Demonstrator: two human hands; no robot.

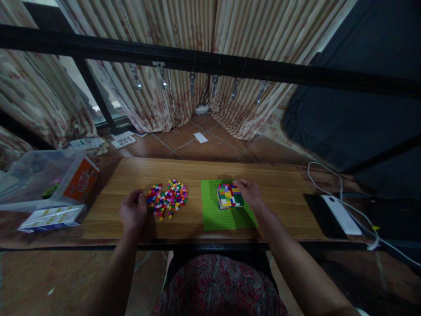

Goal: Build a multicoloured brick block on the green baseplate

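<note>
From where I stand, the left hand [133, 211] rests at the near left of the loose bricks [167, 199], curled; I can't tell whether its fingertips meet or hold one. The pile lies at that hand's side, probably for easy reach. To the right, the green baseplate [212, 221] lies flat on the wooden table [283, 184], its studs likely keeping the multicoloured brick block [228, 195] steady. The right hand [248, 191] bends over the block's far right corner, well apart from the left, perhaps for fine placement; what its fingertips pinch, if anything, I can't tell. Farther off hang striped curtains [184, 26].
</note>
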